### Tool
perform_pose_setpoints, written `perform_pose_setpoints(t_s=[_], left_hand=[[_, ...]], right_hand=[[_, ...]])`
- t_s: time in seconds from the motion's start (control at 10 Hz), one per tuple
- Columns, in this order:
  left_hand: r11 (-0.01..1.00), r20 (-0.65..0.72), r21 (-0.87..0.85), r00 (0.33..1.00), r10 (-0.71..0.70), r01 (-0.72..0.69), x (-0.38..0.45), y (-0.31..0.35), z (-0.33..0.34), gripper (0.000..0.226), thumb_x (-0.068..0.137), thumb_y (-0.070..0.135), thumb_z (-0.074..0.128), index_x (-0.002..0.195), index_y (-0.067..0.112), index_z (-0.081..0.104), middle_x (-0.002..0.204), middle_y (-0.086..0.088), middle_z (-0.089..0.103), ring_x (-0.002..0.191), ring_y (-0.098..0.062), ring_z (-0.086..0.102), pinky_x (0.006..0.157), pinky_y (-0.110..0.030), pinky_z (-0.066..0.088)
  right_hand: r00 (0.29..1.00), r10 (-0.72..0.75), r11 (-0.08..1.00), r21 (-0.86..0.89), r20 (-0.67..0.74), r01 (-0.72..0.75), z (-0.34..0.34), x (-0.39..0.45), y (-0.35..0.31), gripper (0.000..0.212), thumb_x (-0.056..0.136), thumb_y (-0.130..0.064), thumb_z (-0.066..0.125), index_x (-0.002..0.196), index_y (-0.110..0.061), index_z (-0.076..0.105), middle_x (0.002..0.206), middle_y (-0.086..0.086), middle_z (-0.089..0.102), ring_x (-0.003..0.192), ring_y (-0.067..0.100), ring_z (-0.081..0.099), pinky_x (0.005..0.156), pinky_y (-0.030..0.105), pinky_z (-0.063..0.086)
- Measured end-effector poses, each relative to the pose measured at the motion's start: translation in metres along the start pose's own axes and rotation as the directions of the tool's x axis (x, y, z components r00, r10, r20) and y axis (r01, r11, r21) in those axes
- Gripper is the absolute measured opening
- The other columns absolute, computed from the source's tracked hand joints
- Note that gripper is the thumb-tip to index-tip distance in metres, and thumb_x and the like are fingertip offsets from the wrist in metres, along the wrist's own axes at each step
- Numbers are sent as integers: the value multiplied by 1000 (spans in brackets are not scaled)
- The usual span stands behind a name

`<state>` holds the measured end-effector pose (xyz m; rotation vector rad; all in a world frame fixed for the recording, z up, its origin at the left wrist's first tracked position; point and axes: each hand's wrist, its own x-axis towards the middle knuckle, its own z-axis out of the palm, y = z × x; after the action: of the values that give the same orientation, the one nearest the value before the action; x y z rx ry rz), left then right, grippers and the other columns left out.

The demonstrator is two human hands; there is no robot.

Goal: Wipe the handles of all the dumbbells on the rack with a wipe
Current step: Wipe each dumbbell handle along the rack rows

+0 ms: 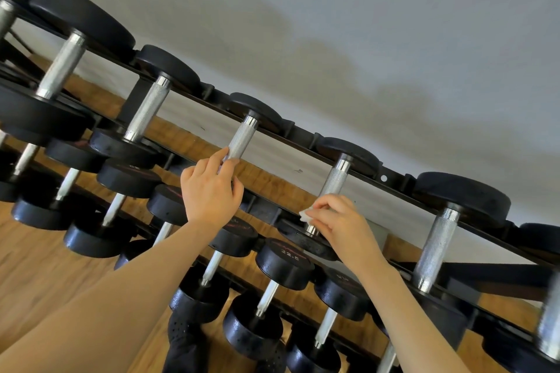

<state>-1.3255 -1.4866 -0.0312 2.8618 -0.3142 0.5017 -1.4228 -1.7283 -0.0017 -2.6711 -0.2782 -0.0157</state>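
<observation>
Left forearm (100, 297) nearest lens, bare. Left hand (209, 191) closed around lower end of knurled handle (239, 139), top tier. Right hand (339, 221) pinches white wipe (306, 216) against base of next handle (333, 185), just right of left grip. Rack (303, 133) black, multi-tier, holds black dumbbells; one marked 22.5 (285, 260) directly below wipe. More handles beyond both grips, untouched. Floor (36, 257) wood-toned. Wall (363, 24) pale grey, shadowed.
</observation>
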Motion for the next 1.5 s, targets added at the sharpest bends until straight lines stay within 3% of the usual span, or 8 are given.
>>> perform_pose_setpoints(t_s=[0.2,0.4,0.5,0.7,1.1,1.2,1.4,1.5], left_hand=[[1000,10,0,1000,-6,6,-1,0,-1,33,87,25,49,111,14,70,129,-6,64,100,-28,63,80,-41,43],[1000,20,-18,1000,-9,9,-1,-1,0,28,88,22,55,111,13,70,128,-6,64,101,-28,63,81,-42,43],[1000,17,-19,1000,-13,14,-1,0,0,27,87,20,59,111,13,70,128,-6,64,102,-28,63,80,-41,44],[999,6,-32,1000,-9,9,-1,1,-1,27,86,20,60,110,14,70,127,-6,65,101,-28,64,80,-41,44],[999,2,-36,1000,-7,7,-1,0,-2,26,86,19,62,110,13,71,127,-6,65,100,-27,64,79,-40,45],[999,0,-33,1000,-6,6,-1,1,-2,25,85,19,64,108,13,71,126,-6,65,100,-27,65,78,-40,45],[999,-5,-34,1000,-7,7,-1,1,-3,25,85,19,64,108,13,71,126,-7,65,101,-28,64,79,-41,44],[1000,-6,-31,1000,0,0,-1,0,-2,25,85,18,64,108,12,71,126,-7,65,100,-28,64,79,-41,44]], right_hand=[[995,-87,996,-32,51,89,1,3,1,19,85,-19,69,102,-12,72,104,-5,60,103,10,50,73,29,56],[986,149,946,279,79,-165,-6,-3,4,14,95,-30,55,106,-29,63,116,-11,52,104,2,55,86,24,51],[973,154,947,256,172,-195,-1,-6,2,15,93,-25,58,107,-25,63,116,-9,47,99,-2,52,84,15,49],[878,373,736,481,299,-476,-8,13,-2,14,89,-28,60,79,-26,52,88,-15,49,87,23,60,78,43,54],[859,442,699,500,259,-511,-11,17,-10,17,90,-31,61,77,-26,51,88,-13,48,83,19,58,76,41,53],[871,370,777,407,324,-481,-10,12,-12,18,92,-31,60,78,-24,49,91,-9,46,82,17,58,76,38,52],[868,469,698,534,162,-477,-8,11,-9,14,90,-30,61,80,-26,52,88,-14,48,79,12,55,69,29,50],[910,383,824,386,162,-415,-1,8,-8,12,92,-31,56,84,-24,53,91,-11,46,80,13,51,68,25,47]])
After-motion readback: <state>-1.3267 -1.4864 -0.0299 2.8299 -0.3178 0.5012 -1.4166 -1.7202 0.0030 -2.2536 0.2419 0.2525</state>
